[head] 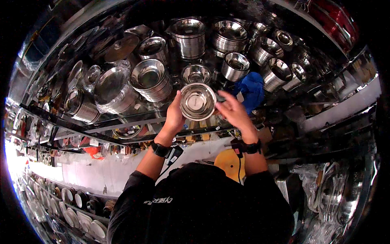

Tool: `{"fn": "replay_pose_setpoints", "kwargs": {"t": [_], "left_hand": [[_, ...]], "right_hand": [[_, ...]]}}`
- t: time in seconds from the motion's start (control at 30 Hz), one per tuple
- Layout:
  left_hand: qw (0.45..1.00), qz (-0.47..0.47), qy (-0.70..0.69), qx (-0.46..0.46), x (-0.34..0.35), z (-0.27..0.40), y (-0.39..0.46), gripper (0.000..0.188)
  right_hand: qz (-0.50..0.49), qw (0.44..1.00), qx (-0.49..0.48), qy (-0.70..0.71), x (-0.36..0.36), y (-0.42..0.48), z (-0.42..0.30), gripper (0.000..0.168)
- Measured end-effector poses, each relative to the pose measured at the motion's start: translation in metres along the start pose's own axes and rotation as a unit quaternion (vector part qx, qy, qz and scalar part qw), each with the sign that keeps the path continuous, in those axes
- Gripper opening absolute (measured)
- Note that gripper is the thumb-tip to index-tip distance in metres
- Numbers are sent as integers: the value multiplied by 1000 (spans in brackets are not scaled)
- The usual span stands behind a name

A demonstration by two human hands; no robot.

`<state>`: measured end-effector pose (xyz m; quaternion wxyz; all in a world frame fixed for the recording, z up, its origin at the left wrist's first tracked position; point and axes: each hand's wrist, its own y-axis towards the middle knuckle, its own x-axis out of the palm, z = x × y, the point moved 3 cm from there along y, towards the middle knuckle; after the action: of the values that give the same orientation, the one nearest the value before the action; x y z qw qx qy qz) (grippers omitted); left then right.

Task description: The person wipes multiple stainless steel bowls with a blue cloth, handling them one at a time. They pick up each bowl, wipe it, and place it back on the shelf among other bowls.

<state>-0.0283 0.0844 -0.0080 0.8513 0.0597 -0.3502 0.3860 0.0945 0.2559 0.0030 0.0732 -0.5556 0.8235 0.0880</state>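
Note:
A round stainless steel bowl (198, 102) is held up by its left rim in my left hand (175, 113), thumb along the side. Its inside faces up and bears faint writing on the bottom. My right hand (234, 111) is at the bowl's right edge with fingers spread and slightly blurred; whether they touch the rim I cannot tell. Just behind the held bowl another steel bowl (196, 74) sits on the dark shelf. Right of it is a stack of small steel bowls (235, 66), with a blue cloth or bag (251, 91) below, near my right hand.
Stacked steel dishes (151, 80) stand left of my hands, beside a plastic-wrapped stack of plates (111, 85). Deep steel pots (189, 39) and more bowls (230, 36) fill the back. The shelf's front rail (122, 122) crosses below my hands. A yellow disc (230, 163) lies lower right.

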Motion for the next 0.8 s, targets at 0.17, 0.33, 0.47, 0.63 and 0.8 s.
{"fn": "replay_pose_setpoints", "kwargs": {"t": [0.17, 0.33, 0.47, 0.63, 0.8], "left_hand": [[999, 1, 22, 30, 3, 2, 16, 48], [962, 60, 207, 169, -45, -11, 46, 53], [926, 78, 308, 204, -68, -26, 53, 46], [932, 75, 290, 205, -71, -18, 48, 44], [932, 61, 292, 205, -71, -20, 49, 44]], "right_hand": [[32, 993, 55, 97, 20, 29, -5, 44], [92, 988, -7, 120, 6, 79, 7, 45], [142, 987, -31, 66, 4, 113, 19, 45], [122, 991, -33, -41, 13, 141, 35, 45], [182, 951, -101, -227, 9, 152, 50, 42]]}}
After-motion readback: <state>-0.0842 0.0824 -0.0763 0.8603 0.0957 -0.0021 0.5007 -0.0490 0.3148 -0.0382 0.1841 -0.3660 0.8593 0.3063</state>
